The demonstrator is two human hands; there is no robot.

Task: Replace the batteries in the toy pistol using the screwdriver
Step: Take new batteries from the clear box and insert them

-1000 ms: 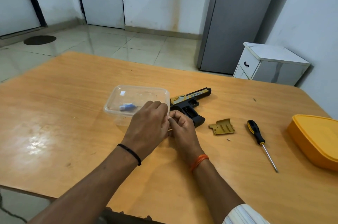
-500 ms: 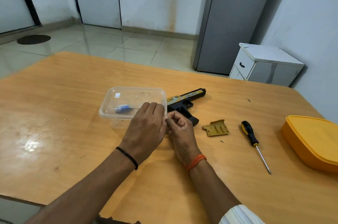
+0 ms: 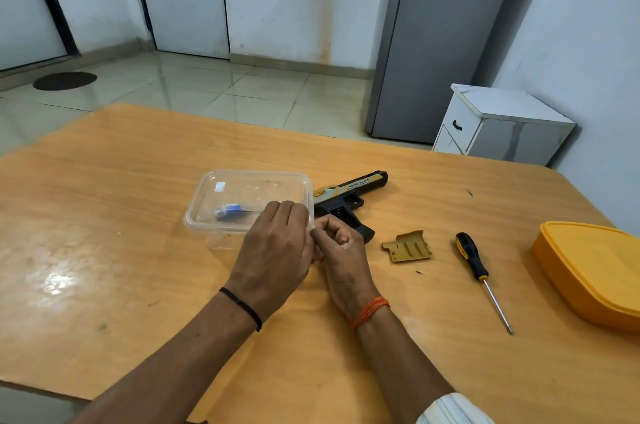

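Head view, items listed relative to the toy pistol.

Toy pistol [image 3: 349, 196]: black and gold, lying flat on the wooden table [image 3: 138, 181], barrel toward the far right, grip toward the person; the grip's side compartment is uncovered.

Battery cover [image 3: 407, 246]: gold plastic, lying on the table just right of the pistol's grip, apart from it. A tiny screw [image 3: 418, 272] lies nearer the person than the cover.

Screwdriver [image 3: 479, 271]: black and yellow handle, metal shaft pointing toward the person, lying right of the cover, untouched.

Clear container [image 3: 242, 202]: open, just left of the pistol, touching or nearly touching its rear end; a blue and white item [image 3: 228, 212] lies inside, too blurred to identify.

Yellow box [image 3: 595, 271]: lidded, at the far right edge, well apart from the pistol.

Left hand [image 3: 277, 250]: in front of the container, fingers bent toward the right hand; what they pinch, if anything, cannot be told.

Right hand [image 3: 341, 250]: fingers curled, just in front of the pistol's grip, meeting the left fingertips; contents hidden.
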